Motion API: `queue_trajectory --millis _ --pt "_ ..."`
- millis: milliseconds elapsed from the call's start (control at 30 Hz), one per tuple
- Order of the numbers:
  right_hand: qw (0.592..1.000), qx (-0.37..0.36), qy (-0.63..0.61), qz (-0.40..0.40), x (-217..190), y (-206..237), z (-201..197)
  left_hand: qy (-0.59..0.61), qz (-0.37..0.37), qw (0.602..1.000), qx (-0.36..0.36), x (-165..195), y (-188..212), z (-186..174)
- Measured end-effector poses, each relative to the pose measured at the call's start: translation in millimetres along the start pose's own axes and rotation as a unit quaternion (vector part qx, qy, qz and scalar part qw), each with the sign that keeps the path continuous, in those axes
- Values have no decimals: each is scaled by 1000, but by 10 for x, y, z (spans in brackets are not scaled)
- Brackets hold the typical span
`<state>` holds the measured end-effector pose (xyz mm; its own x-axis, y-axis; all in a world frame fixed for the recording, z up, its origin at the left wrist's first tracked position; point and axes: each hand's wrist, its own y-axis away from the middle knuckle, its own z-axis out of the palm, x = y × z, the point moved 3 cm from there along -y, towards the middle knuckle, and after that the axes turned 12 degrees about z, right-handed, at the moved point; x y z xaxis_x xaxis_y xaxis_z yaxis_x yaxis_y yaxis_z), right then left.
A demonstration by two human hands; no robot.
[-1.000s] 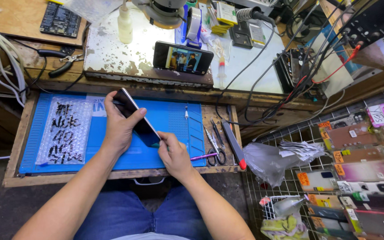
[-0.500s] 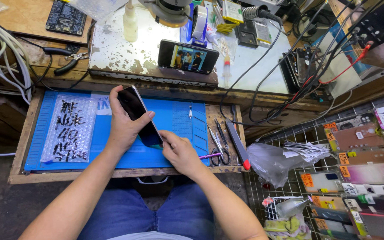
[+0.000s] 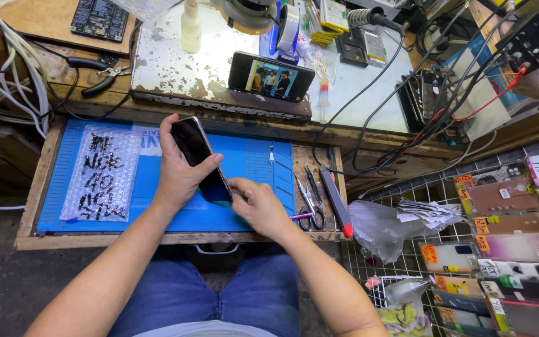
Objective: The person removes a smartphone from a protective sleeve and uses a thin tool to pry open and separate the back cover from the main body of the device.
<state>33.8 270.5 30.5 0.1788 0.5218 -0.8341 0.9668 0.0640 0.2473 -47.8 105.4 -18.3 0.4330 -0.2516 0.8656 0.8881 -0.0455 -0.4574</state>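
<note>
My left hand (image 3: 179, 171) grips a black smartphone (image 3: 196, 150) by its edges, tilted over the blue work mat (image 3: 254, 165). My right hand (image 3: 258, 206) pinches the phone's lower end, fingers closed against its bottom corner. What the right fingertips hold, if anything besides the phone, is hidden. Both forearms reach up from my lap over the tray's front edge.
A bubble-wrap bag (image 3: 100, 175) with black marker writing lies on the mat's left. Scissors (image 3: 310, 200), tweezers and a red-tipped cutter (image 3: 337, 203) lie to the right. A second phone (image 3: 271, 76) playing video leans at the back. Pliers (image 3: 98, 75), cables, a bottle (image 3: 190, 28), phone cases (image 3: 506, 249) surround.
The phone and both hands stay together over the mat; the left hand has tilted the phone slightly more upright. The right hand stays at its lower end.
</note>
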Motion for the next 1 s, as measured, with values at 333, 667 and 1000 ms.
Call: queue_trajectory --millis 333,667,1000 --pt "999 -16 -51 -10 15 -1 19 53 -11 999 -1 -62 13 0" --pt "995 61 -72 -41 165 20 35 82 -16 996 11 -76 28 -8" --pt "989 108 -68 -71 96 33 6 80 -7 997 -10 -12 35 19"
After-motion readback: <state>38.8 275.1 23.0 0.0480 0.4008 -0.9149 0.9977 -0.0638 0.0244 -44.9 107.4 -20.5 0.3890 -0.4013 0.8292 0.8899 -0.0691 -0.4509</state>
